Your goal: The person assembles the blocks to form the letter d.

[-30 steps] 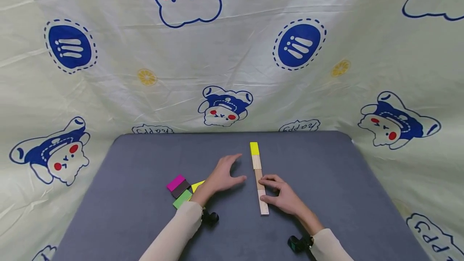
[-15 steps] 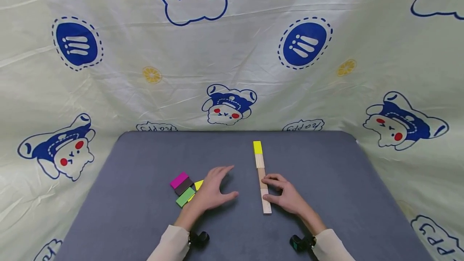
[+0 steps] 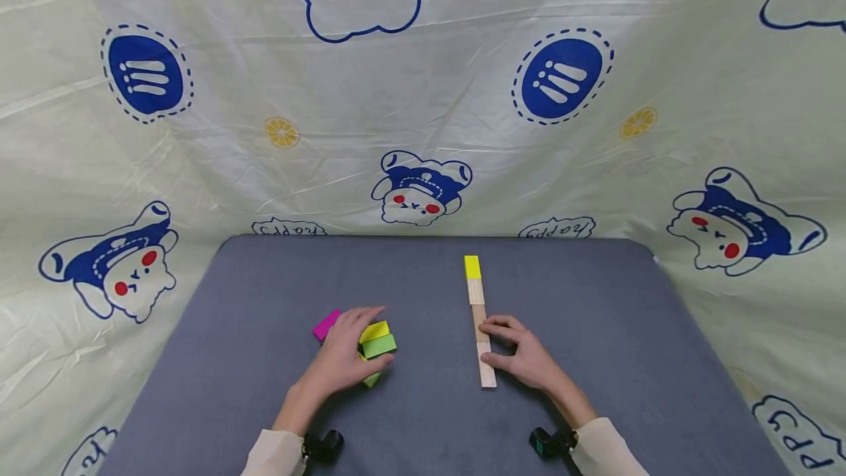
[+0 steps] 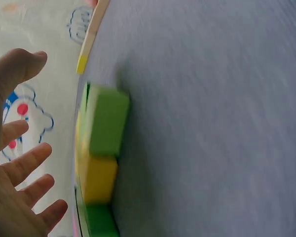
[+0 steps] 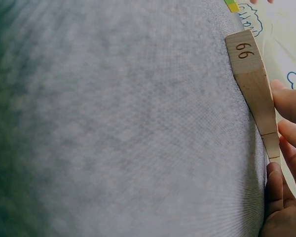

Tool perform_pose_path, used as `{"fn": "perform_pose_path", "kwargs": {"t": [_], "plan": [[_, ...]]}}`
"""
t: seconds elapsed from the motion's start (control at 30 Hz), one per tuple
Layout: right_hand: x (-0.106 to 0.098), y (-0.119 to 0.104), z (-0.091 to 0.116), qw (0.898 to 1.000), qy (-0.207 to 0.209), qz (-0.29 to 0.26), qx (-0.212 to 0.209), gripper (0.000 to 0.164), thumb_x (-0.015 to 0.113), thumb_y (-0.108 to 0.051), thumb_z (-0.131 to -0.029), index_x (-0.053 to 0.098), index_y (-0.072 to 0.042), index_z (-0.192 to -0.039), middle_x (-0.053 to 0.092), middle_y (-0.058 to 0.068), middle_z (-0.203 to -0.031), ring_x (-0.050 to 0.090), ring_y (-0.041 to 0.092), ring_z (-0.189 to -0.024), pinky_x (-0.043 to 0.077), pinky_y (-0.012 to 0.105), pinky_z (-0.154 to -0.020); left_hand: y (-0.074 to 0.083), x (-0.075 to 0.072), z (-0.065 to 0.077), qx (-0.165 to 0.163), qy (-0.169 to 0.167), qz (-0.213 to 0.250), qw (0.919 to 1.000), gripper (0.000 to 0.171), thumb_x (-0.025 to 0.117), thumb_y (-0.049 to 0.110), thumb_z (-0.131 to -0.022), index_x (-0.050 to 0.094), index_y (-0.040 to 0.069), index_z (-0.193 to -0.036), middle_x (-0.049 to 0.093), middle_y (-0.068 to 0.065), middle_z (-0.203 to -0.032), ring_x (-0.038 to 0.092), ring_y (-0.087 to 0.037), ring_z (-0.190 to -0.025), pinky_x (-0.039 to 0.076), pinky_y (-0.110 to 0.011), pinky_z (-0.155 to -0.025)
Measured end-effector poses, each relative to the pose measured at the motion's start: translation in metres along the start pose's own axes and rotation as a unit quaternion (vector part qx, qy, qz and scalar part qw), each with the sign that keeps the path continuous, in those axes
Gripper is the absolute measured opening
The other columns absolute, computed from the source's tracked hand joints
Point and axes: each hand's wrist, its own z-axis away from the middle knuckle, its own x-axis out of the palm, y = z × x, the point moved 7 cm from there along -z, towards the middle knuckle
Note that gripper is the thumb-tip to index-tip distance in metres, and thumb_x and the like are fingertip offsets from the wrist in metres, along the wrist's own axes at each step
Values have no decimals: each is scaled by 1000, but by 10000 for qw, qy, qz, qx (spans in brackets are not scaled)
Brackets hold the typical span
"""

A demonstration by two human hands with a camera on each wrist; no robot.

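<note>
My left hand (image 3: 333, 358) hovers over a cluster of coloured wooden blocks, thumb and fingers spread. Beside it show a light green block (image 3: 380, 345), a yellow block (image 3: 375, 330) and a magenta block (image 3: 327, 325); the hand hides others. In the left wrist view a green block (image 4: 108, 121) stands apart from the fingers. On the right, plain wooden blocks (image 3: 476, 292) lie end to end in a row, with a yellow-topped block (image 3: 472, 267) at the far end. My right hand (image 3: 529, 362) touches the row's right side with thumb and fingertips. Its near block (image 5: 249, 52) bears an engraved number.
A grey cloth-covered table (image 3: 423, 432) bears everything. Behind it hangs a pale printed curtain (image 3: 449, 94), which also falls along both sides. Each wrist carries a small black camera, the left one (image 3: 324, 446) close to the tabletop.
My left hand has moved left, from near the row to over the coloured blocks, uncovering the green and yellow ones at its right. The right hand stays at the row. The head view has shifted slightly.
</note>
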Motion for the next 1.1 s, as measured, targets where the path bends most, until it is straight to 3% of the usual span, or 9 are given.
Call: {"fn": "perform_pose_path", "kwargs": {"t": [0.2,0.37,0.5,0.67,0.9,1.1], "plan": [[-1,-1,1,9999,-48,-147,-71,50,82,-29,-89,69,-13,-134,58,6,-140,55,28,-125,47,35,-94,-15,-10,8,-123,30,83,9999,76,82,33,-85,52,11,-151,59,-9,-145,52,-32,-135,38,-60,-113],[-1,-2,1,9998,-39,-195,-92,50,82,-28,-89,69,-12,-134,58,6,-140,55,28,-124,47,34,-92,-17,-10,8,-54,-7,-82,10000,70,82,32,-85,56,9,-146,66,-7,-137,57,-30,-127,41,-56,-111],[-1,-2,1,9998,-38,-182,-113,49,82,-27,-89,69,-12,-134,58,6,-139,54,27,-123,47,33,-91,-16,-9,4,-39,143,-375,9992,54,79,28,-89,65,10,-138,69,-5,-131,59,-29,-124,41,-56,-108],[0,0,0,9999,-61,-95,-52,50,82,-29,-89,69,-14,-134,58,5,-140,54,25,-124,47,34,-93,-20,-9,-5,-276,304,-677,9969,36,76,21,-93,71,13,-128,71,-7,-127,61,-31,-121,39,-56,-101],[0,2,-1,9999,-66,-81,129,51,84,-28,-87,69,-15,-134,58,2,-140,52,19,-125,47,35,-96,-25,-7,-15,-484,229,-854,9949,30,75,19,-94,74,14,-124,73,-7,-123,63,-30,-113,33,-57,-97],[0,2,-2,9998,-83,-96,159,51,84,-28,-87,70,-14,-134,58,4,-140,53,21,-124,47,35,-95,-25,-8,-24,-448,208,-650,9967,34,76,18,-93,72,9,-125,71,-10,-123,64,-32,-116,38,-57,-102]]}}
